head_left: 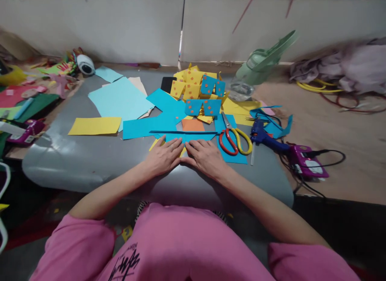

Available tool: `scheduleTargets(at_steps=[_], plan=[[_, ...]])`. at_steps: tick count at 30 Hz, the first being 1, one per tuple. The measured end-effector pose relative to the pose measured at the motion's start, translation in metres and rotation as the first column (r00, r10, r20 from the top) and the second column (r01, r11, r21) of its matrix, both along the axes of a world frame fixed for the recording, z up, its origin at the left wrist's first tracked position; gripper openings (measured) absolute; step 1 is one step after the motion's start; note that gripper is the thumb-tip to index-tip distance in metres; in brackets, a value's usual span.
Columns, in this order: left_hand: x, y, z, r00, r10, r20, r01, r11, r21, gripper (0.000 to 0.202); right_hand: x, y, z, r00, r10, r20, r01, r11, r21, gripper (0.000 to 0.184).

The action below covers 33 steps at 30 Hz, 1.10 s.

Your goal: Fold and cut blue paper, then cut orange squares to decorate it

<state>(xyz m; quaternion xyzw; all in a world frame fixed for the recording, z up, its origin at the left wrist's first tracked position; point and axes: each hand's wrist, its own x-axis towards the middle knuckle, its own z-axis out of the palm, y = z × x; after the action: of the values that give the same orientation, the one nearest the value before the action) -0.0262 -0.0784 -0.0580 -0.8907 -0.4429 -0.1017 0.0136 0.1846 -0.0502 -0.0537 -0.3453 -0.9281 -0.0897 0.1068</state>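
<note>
Both my hands lie palm down, side by side, at the near edge of a folded blue paper strip [187,132] on the grey mat. My left hand [165,154] has its fingers stretched forward onto the blue paper. Mirroring it, my right hand [205,155] rests with fingers extended and its thumb close to the left one. Bits of yellow paper [154,144] show under and beside the hands. Just right of my right hand, scissors [235,141] with red and yellow handles lie on blue paper. Beyond the strip stand blue paper glasses [202,107] with orange spots.
Several yellow spotted paper glasses [190,89] are piled behind. Light blue sheets [120,98] and a yellow rectangle [95,126] lie left. A blue glue gun [267,134], a purple box [307,162] with cables and a green fan-like object [259,63] stand right.
</note>
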Motion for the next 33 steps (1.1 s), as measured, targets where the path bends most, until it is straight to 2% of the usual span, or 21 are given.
scheduleTargets(at_steps=[5, 10, 14, 18, 21, 25, 29, 33], plan=[[-0.017, -0.013, 0.002, 0.997, 0.082, -0.005, -0.081, 0.995, 0.058, 0.043, 0.000, -0.001, 0.001, 0.998, 0.024, 0.064, -0.026, 0.999, 0.042, 0.068], [-0.031, -0.021, 0.003, 0.993, 0.121, 0.003, -0.121, 0.990, 0.078, 0.041, -0.002, 0.002, -0.001, 0.998, 0.027, 0.056, -0.029, 0.999, 0.034, 0.071], [-0.023, -0.016, 0.004, 0.993, 0.109, 0.052, -0.116, 0.980, 0.161, 0.039, -0.001, 0.007, 0.000, 0.998, 0.037, -0.058, -0.039, 0.999, -0.037, 0.062], [-0.011, 0.004, 0.009, 0.985, 0.115, 0.131, -0.142, 0.965, 0.219, 0.036, 0.009, 0.018, 0.007, 0.972, 0.019, -0.233, -0.056, 0.986, -0.156, 0.047], [-0.002, 0.028, 0.016, 0.978, 0.157, 0.138, -0.178, 0.972, 0.152, 0.035, 0.017, 0.028, 0.012, 0.972, -0.018, -0.234, -0.010, 0.993, -0.118, 0.040], [0.011, 0.053, 0.024, 0.970, 0.237, 0.052, -0.235, 0.971, -0.031, 0.034, 0.018, 0.037, 0.009, 0.992, -0.079, -0.099, 0.073, 0.995, -0.062, 0.033], [0.021, 0.062, 0.026, 0.953, 0.295, -0.065, -0.299, 0.952, -0.071, 0.033, 0.013, 0.041, 0.002, 0.996, -0.089, -0.023, 0.087, 0.994, -0.060, 0.030], [0.023, 0.063, 0.022, 0.961, 0.258, -0.097, -0.266, 0.961, -0.072, 0.024, 0.010, 0.042, 0.000, 0.995, -0.096, -0.007, 0.095, 0.992, -0.077, 0.027]])
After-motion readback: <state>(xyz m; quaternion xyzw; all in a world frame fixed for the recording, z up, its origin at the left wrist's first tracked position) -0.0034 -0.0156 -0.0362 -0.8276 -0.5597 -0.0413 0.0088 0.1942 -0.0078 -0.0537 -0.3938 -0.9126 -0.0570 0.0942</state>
